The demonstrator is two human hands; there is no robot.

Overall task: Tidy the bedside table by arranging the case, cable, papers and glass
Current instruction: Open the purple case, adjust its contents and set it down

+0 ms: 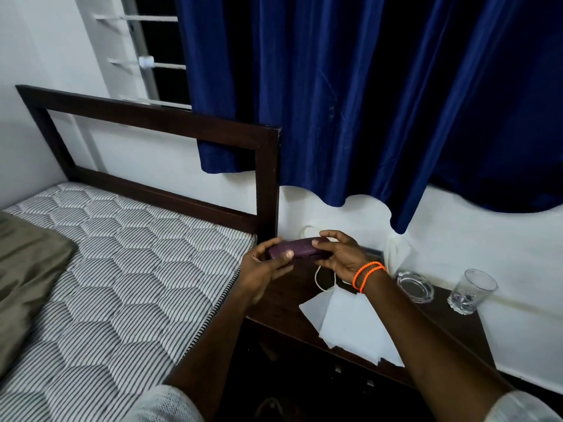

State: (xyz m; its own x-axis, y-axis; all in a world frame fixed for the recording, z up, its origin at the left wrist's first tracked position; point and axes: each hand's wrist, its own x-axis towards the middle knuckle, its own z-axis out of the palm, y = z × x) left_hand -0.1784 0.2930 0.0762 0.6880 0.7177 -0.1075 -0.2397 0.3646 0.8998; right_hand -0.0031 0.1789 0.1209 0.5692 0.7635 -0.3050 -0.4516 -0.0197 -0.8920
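A purple case (297, 247) is held level above the left end of the dark wooden bedside table (451, 318). My left hand (268, 269) grips its left end and my right hand (341, 254), with orange bands on the wrist, grips its right end. A white cable (319, 280) loops on the table under my right hand, partly hidden. Several white papers (350, 324) lie spread over the table's front edge. An empty clear glass (470, 290) stands upright at the table's right end.
A clear glass ashtray (415, 286) sits between the papers and the glass. A bed with a striped mattress (122, 269) and dark headboard (268, 178) adjoins the table on the left. A blue curtain (380, 102) hangs above; white cloth (399, 249) rests against the wall.
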